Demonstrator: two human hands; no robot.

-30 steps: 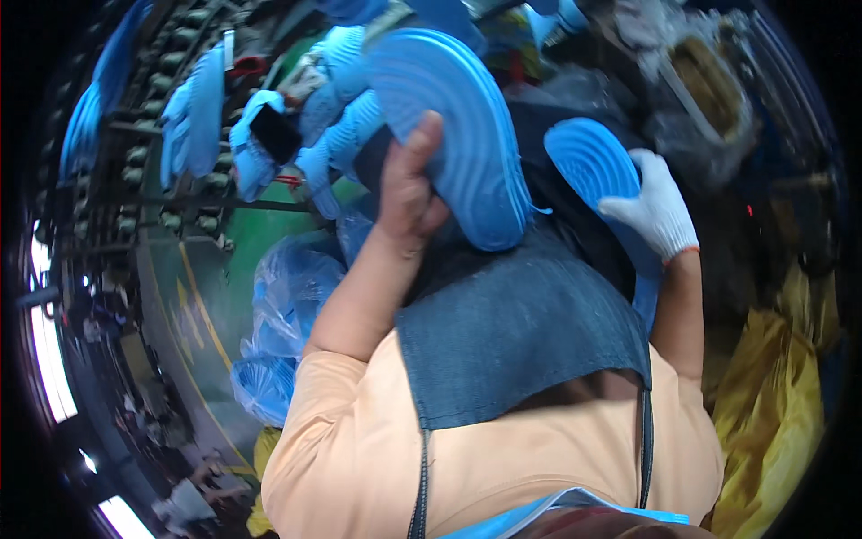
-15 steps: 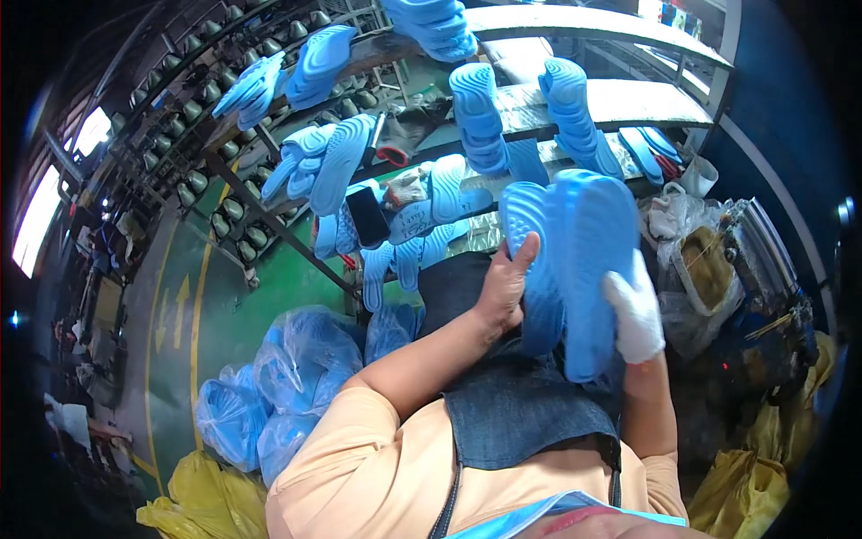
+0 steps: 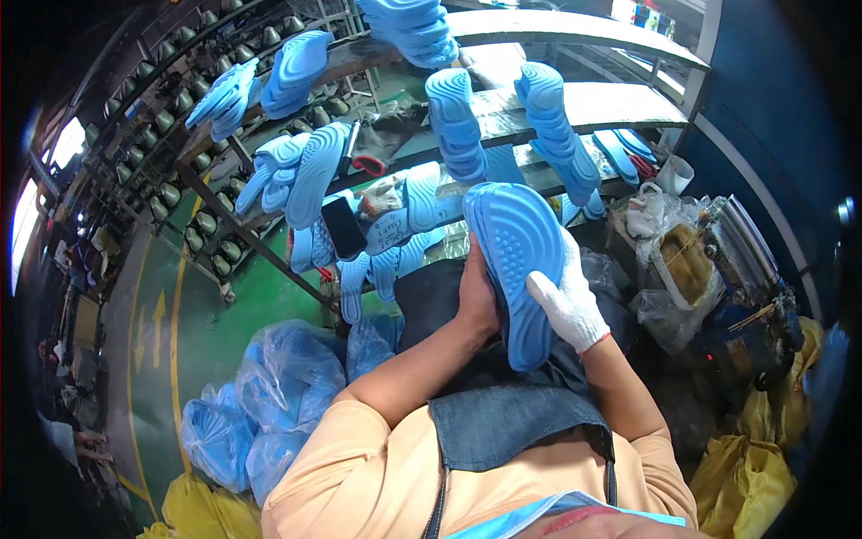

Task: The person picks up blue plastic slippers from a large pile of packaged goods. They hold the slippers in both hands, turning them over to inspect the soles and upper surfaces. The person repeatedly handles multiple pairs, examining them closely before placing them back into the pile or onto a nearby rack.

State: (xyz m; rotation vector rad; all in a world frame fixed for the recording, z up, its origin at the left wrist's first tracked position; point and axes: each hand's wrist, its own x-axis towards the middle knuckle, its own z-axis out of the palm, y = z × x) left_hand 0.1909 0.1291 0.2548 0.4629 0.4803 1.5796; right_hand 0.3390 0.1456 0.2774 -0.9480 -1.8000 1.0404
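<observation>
A stack of blue shoe soles [image 3: 516, 260] is held upright above my lap, its ridged and dotted face toward me. My bare left hand [image 3: 479, 289] grips the stack's left edge, with its fingers hidden behind. On the right edge, my right hand [image 3: 567, 296], in a white knit glove, presses its thumb on the face while its other fingers go behind. Both hands are closed on the same stack. How many soles it contains cannot be told. Beneath it lies my dark denim apron [image 3: 516, 427].
Ahead stands a metal shelf rack [image 3: 575, 106] bearing several piles of blue soles [image 3: 456, 121]. A black phone [image 3: 343, 226] leans among the soles. Plastic bags of blue pieces [image 3: 287, 377] sit at left, a yellow sack [image 3: 745, 481] at lower right. A white cup [image 3: 673, 174] is beyond.
The two groups of soles held apart are now together as one stack. It has moved left and turned its patterned face toward me. My right hand has shifted left with it.
</observation>
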